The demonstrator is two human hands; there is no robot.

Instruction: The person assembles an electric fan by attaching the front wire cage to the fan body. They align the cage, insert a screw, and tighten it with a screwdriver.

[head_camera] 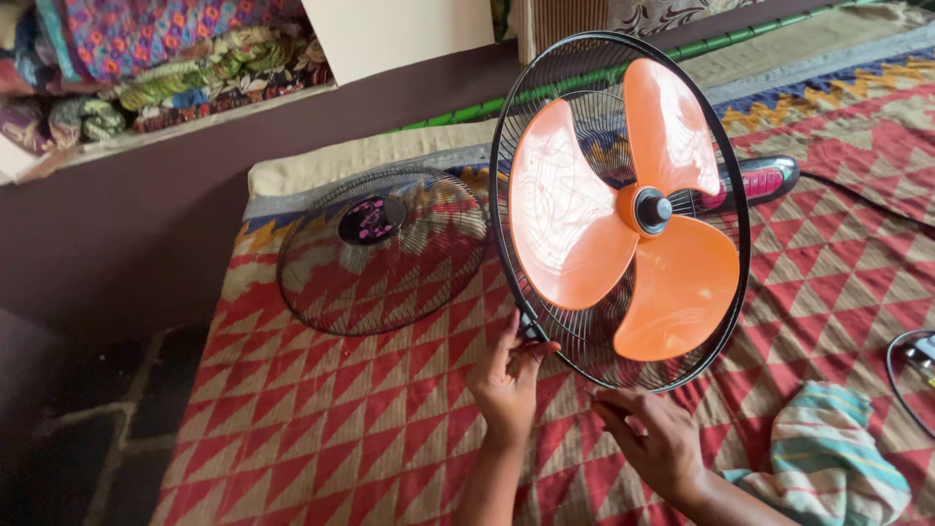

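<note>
Right hand (654, 440) fingers curled on fan guard (545, 321) lower rim; left hand (508, 375) pinching rim clip alongside; orange blades (623, 214) above.

The orange blades (623, 209) are hiding most of the fan's body (765, 180) behind them. A black ring (906, 380) is getting cut off at the right edge; it is maybe another fan part. The striped cloth (828, 468) is running off the bottom edge.

Left hand (508, 375) fingers pinched upward, right hand (654, 435) beside it, fingers curled.
</note>
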